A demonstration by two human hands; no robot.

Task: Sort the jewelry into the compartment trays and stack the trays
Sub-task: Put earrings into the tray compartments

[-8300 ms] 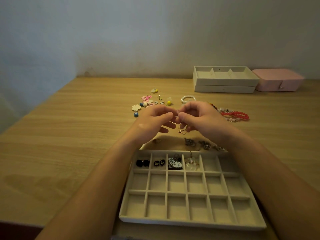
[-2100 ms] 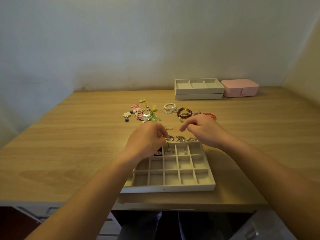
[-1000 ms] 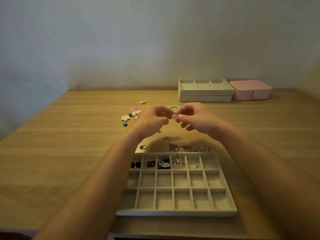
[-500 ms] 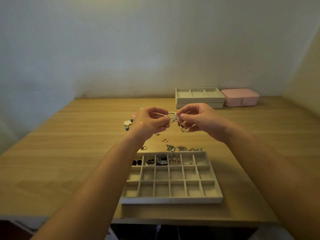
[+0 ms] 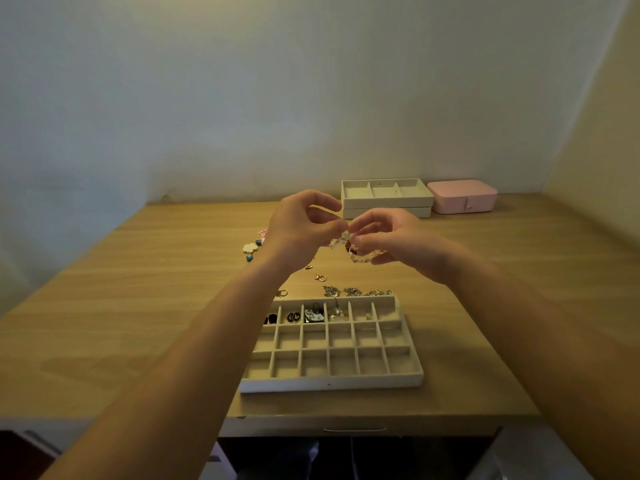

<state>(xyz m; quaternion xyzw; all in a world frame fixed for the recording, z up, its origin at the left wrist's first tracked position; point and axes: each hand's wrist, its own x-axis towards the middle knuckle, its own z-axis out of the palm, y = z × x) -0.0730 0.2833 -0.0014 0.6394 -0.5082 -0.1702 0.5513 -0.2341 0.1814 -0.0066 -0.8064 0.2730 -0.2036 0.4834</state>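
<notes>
My left hand [image 5: 298, 230] and my right hand [image 5: 391, 239] are raised together above the table, both pinching a small beaded jewelry piece [image 5: 349, 249] that hangs between the fingertips. Below them the grid compartment tray [image 5: 332, 381] lies near the table's front edge. Its back row holds dark earrings [image 5: 294, 317], a black patterned piece [image 5: 314, 316] and small pale items. Silver charms [image 5: 353, 292] lie in a row just behind the tray, with small gold rings [image 5: 321, 278] beside them.
Two stacked trays [image 5: 386, 202] stand at the back of the table with a pink jewelry box [image 5: 462, 200] to their right. A white flower piece and blue beads [image 5: 251, 249] lie left of my hands. The wall is close behind.
Both hands have risen a little and stay joined on the beaded piece, which now hangs lower between the fingers. The view has tilted upward slightly.
</notes>
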